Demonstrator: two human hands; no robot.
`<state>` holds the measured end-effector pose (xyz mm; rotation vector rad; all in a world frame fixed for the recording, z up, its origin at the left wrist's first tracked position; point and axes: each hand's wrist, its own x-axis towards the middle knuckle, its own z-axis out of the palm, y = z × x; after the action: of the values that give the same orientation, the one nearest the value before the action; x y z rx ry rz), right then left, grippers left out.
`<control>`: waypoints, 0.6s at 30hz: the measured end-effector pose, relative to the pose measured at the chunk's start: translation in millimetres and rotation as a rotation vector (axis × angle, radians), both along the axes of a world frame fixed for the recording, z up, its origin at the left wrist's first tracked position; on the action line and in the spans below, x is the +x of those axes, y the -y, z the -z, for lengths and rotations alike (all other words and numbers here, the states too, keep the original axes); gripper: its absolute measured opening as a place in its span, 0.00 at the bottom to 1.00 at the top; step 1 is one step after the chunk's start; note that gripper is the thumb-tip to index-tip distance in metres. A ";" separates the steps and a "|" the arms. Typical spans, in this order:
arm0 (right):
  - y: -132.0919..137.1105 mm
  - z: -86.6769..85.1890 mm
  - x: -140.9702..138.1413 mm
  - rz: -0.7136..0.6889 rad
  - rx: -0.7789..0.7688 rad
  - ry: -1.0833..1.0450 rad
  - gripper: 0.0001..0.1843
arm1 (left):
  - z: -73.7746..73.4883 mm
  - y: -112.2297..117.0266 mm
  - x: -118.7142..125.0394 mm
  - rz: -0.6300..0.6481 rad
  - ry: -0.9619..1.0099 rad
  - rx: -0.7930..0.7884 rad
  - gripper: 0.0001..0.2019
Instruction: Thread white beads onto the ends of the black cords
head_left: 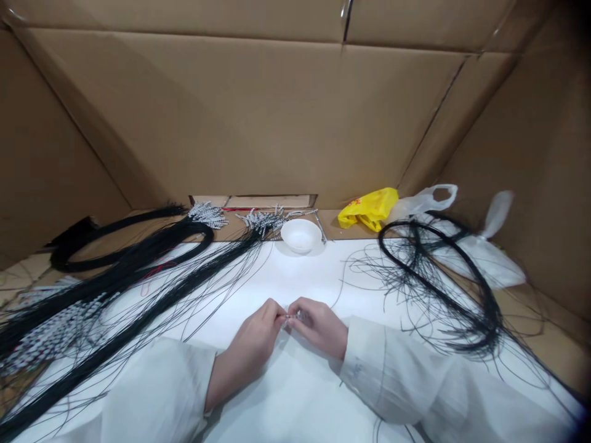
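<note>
Two hands, left hand (pixel 256 335) and right hand (pixel 318 329), are pinched together on one tiny silvery piece (pixel 292 318) above the white table (pixel 295 283). One white bowl (pixel 300 235), one yellow bag (pixel 368 208), two clear bags (pixel 480 246) are seen behind.

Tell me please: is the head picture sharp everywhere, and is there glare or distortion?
Head view: even light, soft shadows; the white table looks washed out, the corners darken, the cardboard wall lines bow; the small piece between left hand and right hand is blurred.
</note>
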<state>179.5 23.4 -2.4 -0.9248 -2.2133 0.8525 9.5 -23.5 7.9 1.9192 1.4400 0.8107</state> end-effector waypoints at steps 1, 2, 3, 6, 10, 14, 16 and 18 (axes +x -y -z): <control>0.0 0.2 0.2 0.001 0.015 0.019 0.06 | 1.4 0.0 0.5 -0.017 0.003 -0.015 0.09; -0.1 0.2 0.2 0.000 0.025 0.031 0.07 | 2.8 0.0 1.0 -0.034 0.001 -0.028 0.09; 0.0 -0.2 0.1 -0.002 0.032 0.033 0.07 | 4.2 -0.1 1.5 -0.048 -0.006 -0.038 0.09; 0.1 -2.2 -0.4 -0.030 0.026 0.005 0.09 | 7.6 -0.4 3.5 -0.062 -0.054 -0.024 0.08; -0.9 -3.8 -0.6 -0.025 -0.058 -0.009 0.10 | 7.7 -0.5 2.7 -0.090 -0.097 0.030 0.08; -5.1 -2.3 1.1 0.106 -0.091 0.025 0.13 | 3.4 -5.0 -6.9 -0.207 -0.017 0.129 0.07; -7.3 -1.8 2.4 0.134 -0.057 0.037 0.15 | 1.7 -9.5 -12.9 -0.270 0.100 0.166 0.07; -8.3 -1.8 3.1 0.125 -0.014 0.033 0.17 | 0.3 -14.4 -17.5 -0.317 0.247 0.162 0.07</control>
<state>182.7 31.8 -0.6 -1.0793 -2.1542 0.8006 -7.9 -9.1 7.6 1.6507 1.5829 1.2978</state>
